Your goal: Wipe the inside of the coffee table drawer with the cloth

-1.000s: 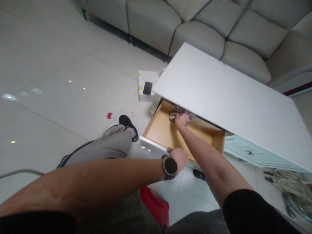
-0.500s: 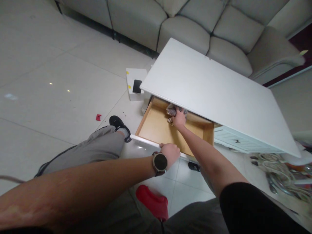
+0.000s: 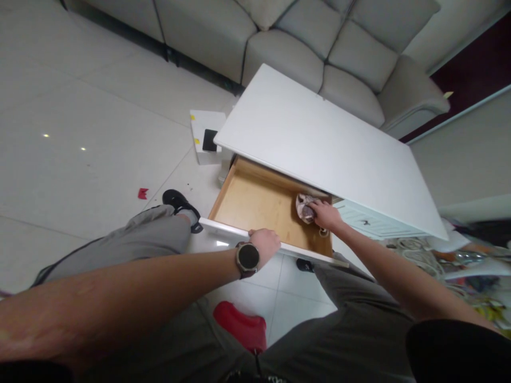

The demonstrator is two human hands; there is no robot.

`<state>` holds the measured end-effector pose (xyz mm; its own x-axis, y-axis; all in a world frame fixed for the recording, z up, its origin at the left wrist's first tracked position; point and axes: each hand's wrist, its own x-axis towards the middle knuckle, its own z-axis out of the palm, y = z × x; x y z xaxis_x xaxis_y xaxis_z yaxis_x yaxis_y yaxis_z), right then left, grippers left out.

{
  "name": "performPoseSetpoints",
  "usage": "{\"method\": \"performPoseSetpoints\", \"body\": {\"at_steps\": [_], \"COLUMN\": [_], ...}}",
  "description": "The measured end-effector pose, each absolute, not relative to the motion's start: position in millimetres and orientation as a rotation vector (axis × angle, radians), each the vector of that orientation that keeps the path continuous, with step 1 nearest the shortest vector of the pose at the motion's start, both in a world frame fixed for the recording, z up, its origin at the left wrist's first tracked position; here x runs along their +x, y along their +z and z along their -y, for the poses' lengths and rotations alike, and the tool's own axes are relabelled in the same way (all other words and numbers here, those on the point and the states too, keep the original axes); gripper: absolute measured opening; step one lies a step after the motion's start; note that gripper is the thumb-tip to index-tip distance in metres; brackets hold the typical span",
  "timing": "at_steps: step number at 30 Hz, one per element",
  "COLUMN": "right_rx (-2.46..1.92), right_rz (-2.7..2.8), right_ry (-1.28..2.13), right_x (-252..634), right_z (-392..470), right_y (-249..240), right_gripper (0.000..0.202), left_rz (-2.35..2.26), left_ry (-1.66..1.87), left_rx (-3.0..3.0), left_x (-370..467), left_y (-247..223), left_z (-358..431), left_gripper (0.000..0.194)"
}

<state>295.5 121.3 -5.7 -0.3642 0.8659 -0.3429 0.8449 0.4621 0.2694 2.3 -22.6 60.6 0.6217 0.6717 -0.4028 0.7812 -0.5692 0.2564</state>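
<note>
Right hand: the hand (image 3: 325,214) is partly closed, fingers curled over a crumpled pale-and-brown bundle (image 3: 304,207); whether the thumb grips beneath is hidden.
Bundle: inside the drawer (image 3: 255,197), near its right end; contact with the drawer bottom cannot be told.
Cord: a pale loop (image 3: 323,232) shows just below the fingers, close to the right side wall.
Left hand: the hand (image 3: 265,246) is folded over the white front edge (image 3: 223,229), holding it; a wristwatch (image 3: 247,257) sits behind it.
Drawer room: bare wooden bottom stretches from the bundle to the left wall; the back runs under the overhanging surface (image 3: 319,143).
Surface edge: its near rim slants above the drawer, close behind the bundle.
Right side: a closed panel with a dark knob (image 3: 366,222) adjoins.
Left side: a white box (image 3: 195,133) stands by the surface's corner, with open tiled floor (image 3: 99,106) beyond.
Far side: a grey sofa (image 3: 283,50).
</note>
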Motion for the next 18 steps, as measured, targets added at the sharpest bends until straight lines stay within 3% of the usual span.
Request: {"method": "performPoseSetpoints", "body": {"at_steps": [3, 8, 14, 18], "right_rx": [1.245, 1.314, 1.334, 1.387], "right_rz": [-2.329, -2.168, -2.007, -2.038], "right_ry": [0.189, 0.304, -0.308, -0.629], "right_x": [295, 302, 286, 294], "right_z": [-110, -114, -101, -88], "right_y": [2, 2, -15, 8], "right_gripper": [0.045, 0.043, 0.041, 0.047], "left_rz": [-1.153, -1.162, -1.106, -1.095], "left_ry": [-0.369, -0.286, -0.265, -0.214], "left_rx": [2.435, 2.461, 2.529, 2.537], "left_x": [3, 0, 0, -1], "left_y": [60, 54, 48, 42], "left_z": [22, 23, 21, 19], "left_gripper": [0.03, 0.025, 0.022, 0.023]}}
